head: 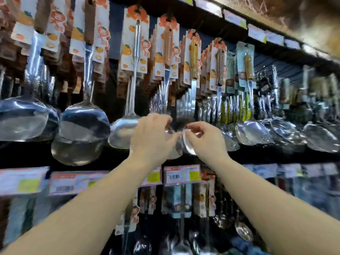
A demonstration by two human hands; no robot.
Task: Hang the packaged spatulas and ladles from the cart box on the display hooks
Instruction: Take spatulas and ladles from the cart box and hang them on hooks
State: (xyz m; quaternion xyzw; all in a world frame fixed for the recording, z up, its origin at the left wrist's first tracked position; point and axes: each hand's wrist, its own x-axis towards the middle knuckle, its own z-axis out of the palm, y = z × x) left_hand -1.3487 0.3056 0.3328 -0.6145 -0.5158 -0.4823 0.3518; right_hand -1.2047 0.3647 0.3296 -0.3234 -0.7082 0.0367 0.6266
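Rows of packaged ladles and spatulas hang from display hooks on a dark wall, each on a white card with orange fruit prints. Both my arms reach up to the middle row. My left hand [150, 137] pinches the steel head of a hanging utensil [176, 146] from the left, under the wooden-handled spatulas [168, 52]. My right hand [204, 138] grips the same cluster of shiny heads from the right, fingers curled on a rounded bowl. A steel ladle [125, 129] hangs just left of my left hand. The cart box is out of view.
Large ladles [81, 129] hang at the left, and smaller spoons and spatulas [252, 131] at the right. A rail of price labels [182, 174] runs below my hands, with more packaged utensils under it. Another label rail [255, 33] runs along the top.
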